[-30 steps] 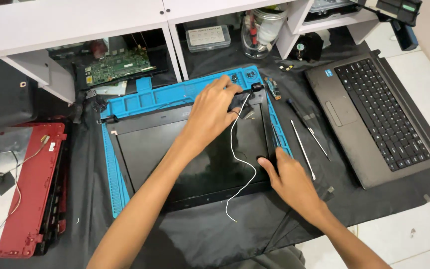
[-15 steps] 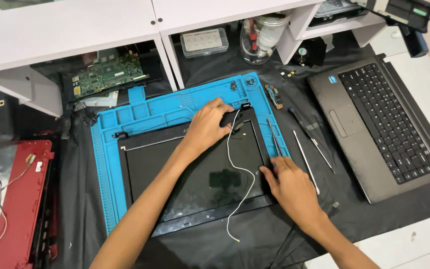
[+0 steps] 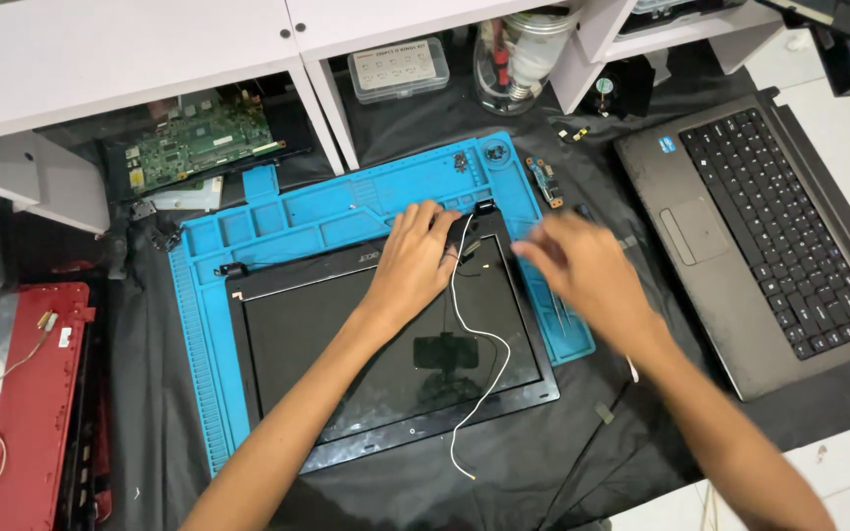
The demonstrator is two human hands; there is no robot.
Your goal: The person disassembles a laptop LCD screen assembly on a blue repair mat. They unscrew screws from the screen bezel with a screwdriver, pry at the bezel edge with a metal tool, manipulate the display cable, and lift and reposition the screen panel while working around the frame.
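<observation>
A black laptop screen panel lies face up on a blue work mat. My left hand rests flat on the panel's top bezel, fingers spread toward the hinge corner. A thin white cable runs from that corner down across the glass and off the bottom edge. My right hand hovers, blurred, over the panel's top right corner and the mat's right edge, fingers pointing left toward the cable's upper end. Whether it pinches anything is unclear.
A grey laptop base with keyboard lies at the right. A red laptop cover is at the far left. A green circuit board, clear parts box and jar sit under the white shelf. A small board lies beside the mat.
My right hand has lifted from the panel's lower right edge and moved up toward the top right corner. My left hand stays on the top bezel. The view has shifted slightly.
</observation>
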